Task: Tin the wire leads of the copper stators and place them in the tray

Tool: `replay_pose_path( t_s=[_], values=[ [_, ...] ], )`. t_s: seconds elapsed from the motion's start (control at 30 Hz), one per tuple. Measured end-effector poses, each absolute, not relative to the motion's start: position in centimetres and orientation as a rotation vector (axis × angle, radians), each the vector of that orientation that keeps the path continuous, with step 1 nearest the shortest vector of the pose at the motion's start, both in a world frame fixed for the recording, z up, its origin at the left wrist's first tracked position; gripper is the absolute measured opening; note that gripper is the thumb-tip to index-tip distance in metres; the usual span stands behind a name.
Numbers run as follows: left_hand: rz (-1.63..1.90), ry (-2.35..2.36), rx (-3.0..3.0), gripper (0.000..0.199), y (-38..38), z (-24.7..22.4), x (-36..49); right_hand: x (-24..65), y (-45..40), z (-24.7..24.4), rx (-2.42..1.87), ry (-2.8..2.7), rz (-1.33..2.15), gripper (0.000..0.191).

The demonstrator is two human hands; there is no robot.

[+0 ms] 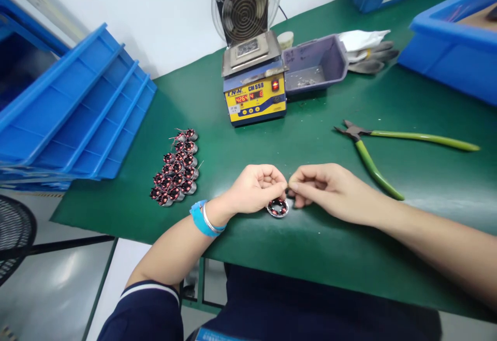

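A small ring-shaped motor stator with copper windings lies on the green table just below my fingertips. My left hand, with a blue band on its wrist, is closed in a pinch above the stator's upper left side. Facing it, my right hand also pinches with thumb and forefinger, and the two sets of fingertips almost meet. Whatever is between the fingers is too small to make out. To the left stands a cluster of several wound stators, some with loose wire ends sticking up.
Green-handled cutting pliers lie spread at the right. Behind are a yellow-and-blue solder pot with lit displays, a fan, a purple-grey bin and gloves. Blue crates stand left; a blue bin stands right.
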State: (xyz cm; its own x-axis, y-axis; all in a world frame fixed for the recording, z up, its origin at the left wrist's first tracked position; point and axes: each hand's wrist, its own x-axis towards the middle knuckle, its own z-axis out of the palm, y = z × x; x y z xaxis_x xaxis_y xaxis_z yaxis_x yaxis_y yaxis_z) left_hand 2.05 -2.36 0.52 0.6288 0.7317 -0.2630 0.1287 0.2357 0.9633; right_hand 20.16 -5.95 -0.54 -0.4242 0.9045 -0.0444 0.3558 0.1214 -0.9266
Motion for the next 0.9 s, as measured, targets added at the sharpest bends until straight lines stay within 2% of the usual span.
replay_pose_path(
  t_s=[0.1, 0.17, 0.23, 0.3, 0.4, 0.57, 0.63, 0.7, 0.83, 0.9],
  values=[
    [0.473, 0.85, 1.287, 0.02, -2.3, 0.6, 2.1, 21.0, -6.0, -0.6, -1.035, -2.188, 0.507, 0.017],
    [0.466, 0.862, 1.288, 0.019, -2.2, 0.6, 2.0, 21.4, -6.0, -0.6, -0.895, -2.305, 0.12, 0.016],
    [0.464, 0.869, 1.291, 0.019, -2.2, 0.6, 2.0, 21.7, -5.9, -0.6, -0.814, -2.35, -0.092, 0.018],
    [0.464, 0.868, 1.294, 0.02, -2.2, 0.6, 2.0, 21.7, -5.8, -0.5, -0.762, -2.37, -0.157, 0.021],
    [0.463, 0.862, 1.298, 0.02, -2.3, 0.6, 2.0, 21.2, -5.9, -0.4, -0.843, -2.352, 0.08, 0.025],
    [0.479, 0.829, 1.298, 0.02, -2.4, 0.6, 2.0, 19.8, -6.3, -0.2, -1.244, -1.765, 1.391, 0.032],
    [0.478, 0.826, 1.299, 0.02, -2.4, 0.6, 2.0, 19.7, -6.4, -0.2, -1.257, -1.665, 1.526, 0.031],
    [0.458, 0.84, 1.304, 0.02, -2.4, 0.6, 2.0, 20.1, -6.4, -0.3, -1.224, -1.854, 1.197, 0.025],
    [0.425, 0.873, 1.303, 0.019, -2.2, 0.7, 1.9, 21.3, -6.1, -0.6, -0.961, -2.278, 0.238, 0.016],
    [0.43, 0.877, 1.301, 0.018, -2.2, 0.7, 1.9, 21.5, -5.9, -0.6, -0.865, -2.357, 0.02, 0.02]
  ],
)
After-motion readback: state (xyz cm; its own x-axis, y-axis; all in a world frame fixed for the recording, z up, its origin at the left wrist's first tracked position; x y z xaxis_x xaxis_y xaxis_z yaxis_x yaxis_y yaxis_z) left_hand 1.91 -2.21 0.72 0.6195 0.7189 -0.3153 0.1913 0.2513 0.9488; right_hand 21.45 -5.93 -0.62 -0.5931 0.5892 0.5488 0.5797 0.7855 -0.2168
